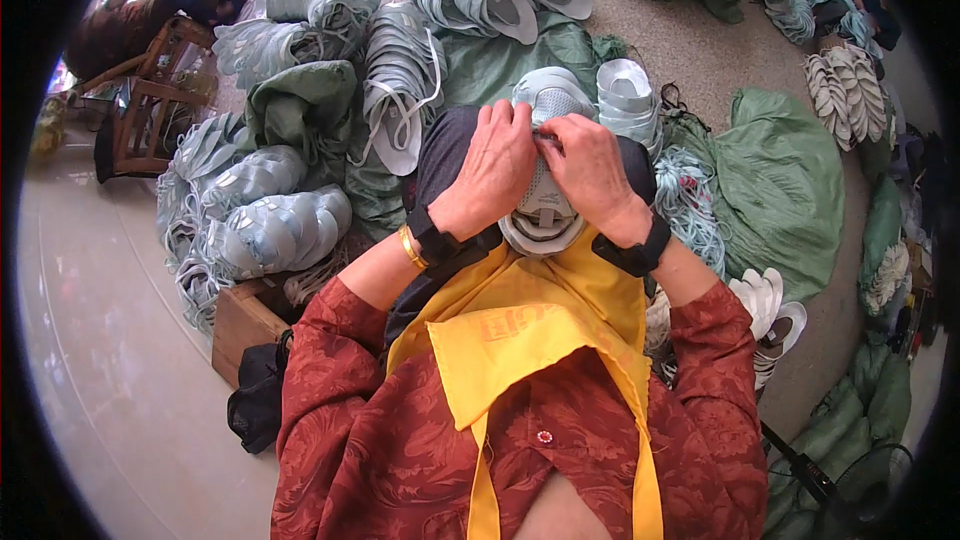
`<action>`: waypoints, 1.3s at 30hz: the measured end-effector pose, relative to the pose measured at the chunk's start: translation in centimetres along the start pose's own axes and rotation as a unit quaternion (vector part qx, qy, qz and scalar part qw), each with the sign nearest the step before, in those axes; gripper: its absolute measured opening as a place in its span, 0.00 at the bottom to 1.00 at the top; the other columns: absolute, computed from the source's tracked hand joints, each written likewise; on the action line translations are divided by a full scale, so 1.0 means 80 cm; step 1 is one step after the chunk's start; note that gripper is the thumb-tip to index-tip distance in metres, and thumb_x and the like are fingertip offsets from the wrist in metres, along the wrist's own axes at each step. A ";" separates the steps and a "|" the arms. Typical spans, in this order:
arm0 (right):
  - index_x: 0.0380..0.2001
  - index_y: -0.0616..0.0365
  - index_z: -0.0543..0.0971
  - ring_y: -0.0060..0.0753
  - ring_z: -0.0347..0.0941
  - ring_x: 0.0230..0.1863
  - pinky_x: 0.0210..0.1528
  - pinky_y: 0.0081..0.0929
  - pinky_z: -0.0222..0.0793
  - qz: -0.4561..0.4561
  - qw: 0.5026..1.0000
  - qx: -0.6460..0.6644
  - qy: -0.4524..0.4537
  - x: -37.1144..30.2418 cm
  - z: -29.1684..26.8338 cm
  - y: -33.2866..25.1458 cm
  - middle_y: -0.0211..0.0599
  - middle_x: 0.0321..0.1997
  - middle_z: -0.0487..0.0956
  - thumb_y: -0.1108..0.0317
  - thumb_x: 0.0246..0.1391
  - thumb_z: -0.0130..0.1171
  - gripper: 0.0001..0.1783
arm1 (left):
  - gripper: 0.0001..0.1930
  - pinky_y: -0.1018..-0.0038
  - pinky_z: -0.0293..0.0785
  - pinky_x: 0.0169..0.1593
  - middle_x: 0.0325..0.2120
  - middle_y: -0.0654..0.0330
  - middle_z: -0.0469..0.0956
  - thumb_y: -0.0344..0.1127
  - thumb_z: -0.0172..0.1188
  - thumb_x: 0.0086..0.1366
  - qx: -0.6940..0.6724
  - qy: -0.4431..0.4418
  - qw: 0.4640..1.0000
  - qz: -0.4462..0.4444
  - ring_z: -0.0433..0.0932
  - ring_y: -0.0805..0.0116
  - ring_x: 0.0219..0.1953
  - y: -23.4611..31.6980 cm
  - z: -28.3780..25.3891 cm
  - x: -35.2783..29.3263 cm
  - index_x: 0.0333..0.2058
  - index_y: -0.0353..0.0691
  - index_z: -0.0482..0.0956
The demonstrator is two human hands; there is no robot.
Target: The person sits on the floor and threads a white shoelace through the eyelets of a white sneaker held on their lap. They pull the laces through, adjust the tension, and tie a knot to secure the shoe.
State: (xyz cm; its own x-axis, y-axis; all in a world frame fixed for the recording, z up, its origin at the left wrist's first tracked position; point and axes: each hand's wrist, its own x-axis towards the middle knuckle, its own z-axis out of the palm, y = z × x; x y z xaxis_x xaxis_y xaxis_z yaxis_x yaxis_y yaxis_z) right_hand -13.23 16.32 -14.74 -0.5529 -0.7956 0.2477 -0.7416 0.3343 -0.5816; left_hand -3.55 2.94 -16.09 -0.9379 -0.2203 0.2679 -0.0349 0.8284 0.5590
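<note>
A pale grey mesh sneaker (545,202) lies across my lap, its heel end nearer my body and the other end pointing away. My left hand (488,172) is bent over the sneaker's left side with its fingers closed, the tips hidden against the shoe. From the right, my right hand (592,168) meets it over the middle of the sneaker, thumb and forefinger pinched together. A small dark bit shows between the two hands; what it is I cannot make out. Both hands cover the middle of the shoe.
Stacks of nested pale shoe uppers (280,230) lie to the left and ahead. A bundle of light-blue laces (690,202) and a green sack (785,195) are on the right. At lower left stands a wooden box (248,325); a wooden chair (165,100) is farther off.
</note>
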 end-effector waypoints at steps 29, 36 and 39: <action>0.32 0.64 0.79 0.13 0.70 0.27 0.30 0.18 0.66 0.174 0.928 0.284 -0.165 -0.053 -0.148 -0.067 0.27 0.25 0.77 0.73 0.59 0.63 0.05 | 0.10 0.58 0.71 0.41 0.31 0.50 0.71 0.21 0.58 0.58 -0.124 0.068 0.990 0.019 0.74 0.46 0.38 -0.001 -0.007 0.000 0.38 0.36 0.71; 0.35 0.62 0.80 0.08 0.67 0.26 0.26 0.12 0.62 0.176 0.918 0.337 -0.115 -0.024 -0.246 -0.092 0.20 0.27 0.75 0.70 0.63 0.65 0.07 | 0.11 0.68 0.72 0.36 0.31 0.57 0.73 0.24 0.65 0.60 -0.308 -0.015 0.948 0.083 0.74 0.61 0.31 0.060 -0.062 0.020 0.41 0.37 0.75; 0.36 0.61 0.80 0.07 0.66 0.25 0.24 0.10 0.59 0.180 0.907 0.361 -0.118 -0.015 -0.238 -0.080 0.19 0.26 0.75 0.68 0.63 0.66 0.07 | 0.07 0.74 0.72 0.35 0.28 0.59 0.75 0.25 0.64 0.65 -0.352 -0.009 0.931 0.097 0.75 0.70 0.28 0.085 -0.085 0.031 0.39 0.35 0.75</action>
State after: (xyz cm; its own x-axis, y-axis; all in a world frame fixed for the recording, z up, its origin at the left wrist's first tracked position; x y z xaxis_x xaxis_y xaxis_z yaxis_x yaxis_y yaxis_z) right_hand -15.05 24.75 3.42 -0.5492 -0.8157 -0.1819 -0.0405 0.2433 -0.9691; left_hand -3.75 4.53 -6.26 -0.9084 -0.0878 0.4088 0.3656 0.3075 0.8785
